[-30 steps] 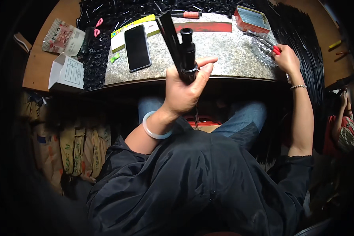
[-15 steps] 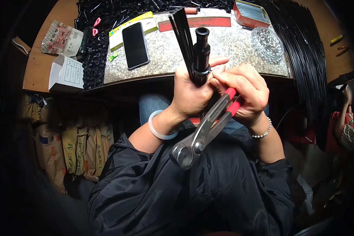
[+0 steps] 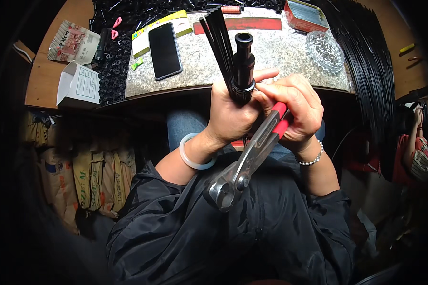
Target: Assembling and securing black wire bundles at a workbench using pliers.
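My left hand (image 3: pixel 230 116) is closed round a black stepped tube (image 3: pixel 244 64) with a ribbed collar, held upright above my lap. Beside the tube, a bundle of thin black rods (image 3: pixel 218 40) rises out of the same grip, tilting left. Pliers with red handles (image 3: pixel 254 147) sit in my closed right hand (image 3: pixel 299 104), their metal head pointing down toward my lap. The right thumb and fingertips meet the left hand at the tube's collar. Whatever small thing is between those fingertips is hidden.
On the table ahead lie a phone (image 3: pixel 165 51), a yellow-and-white box (image 3: pixel 183 23), a red strip (image 3: pixel 252 23), a glass dish (image 3: pixel 324 51) and a red tin (image 3: pixel 306 19). Long black rods (image 3: pixel 371 61) hang over the right edge. Small black parts (image 3: pixel 113 71) cover the left.
The pliers have turned slightly and their two arms look closer together. My right hand has shifted a little left. The rods in the left hand look slightly more fanned.
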A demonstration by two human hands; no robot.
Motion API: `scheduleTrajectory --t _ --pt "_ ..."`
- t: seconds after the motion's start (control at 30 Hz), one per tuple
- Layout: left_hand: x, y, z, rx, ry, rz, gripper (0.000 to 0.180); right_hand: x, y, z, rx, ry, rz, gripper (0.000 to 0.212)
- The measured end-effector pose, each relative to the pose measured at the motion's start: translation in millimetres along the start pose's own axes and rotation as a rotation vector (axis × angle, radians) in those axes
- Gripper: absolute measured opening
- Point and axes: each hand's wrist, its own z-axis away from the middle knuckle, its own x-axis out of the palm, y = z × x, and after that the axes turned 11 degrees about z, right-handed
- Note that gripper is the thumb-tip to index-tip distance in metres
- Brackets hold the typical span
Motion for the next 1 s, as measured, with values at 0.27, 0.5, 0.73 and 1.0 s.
scheduleTrajectory --t 0.27,0.5,0.73,1.0 --pt "-1 -2 -1 0.045 -0.032 -0.037 0.016 2 2 1 -0.036 0.017 0.013 0.018" --pt "-2 -3 -4 0.070 -0.049 -0.018 0.020 2 15 -6 -0.098 -0.039 -0.102 0.018" --pt "-8 16 -9 -0.160 0.092 0.118 0.022 -24 7 -18 0.475 -0.467 -0.283 0.032" --pt "-16 11 -12 -0.137 0.123 0.084 0.023 -84 -11 -7 0.788 -1.044 -0.472 0.038"
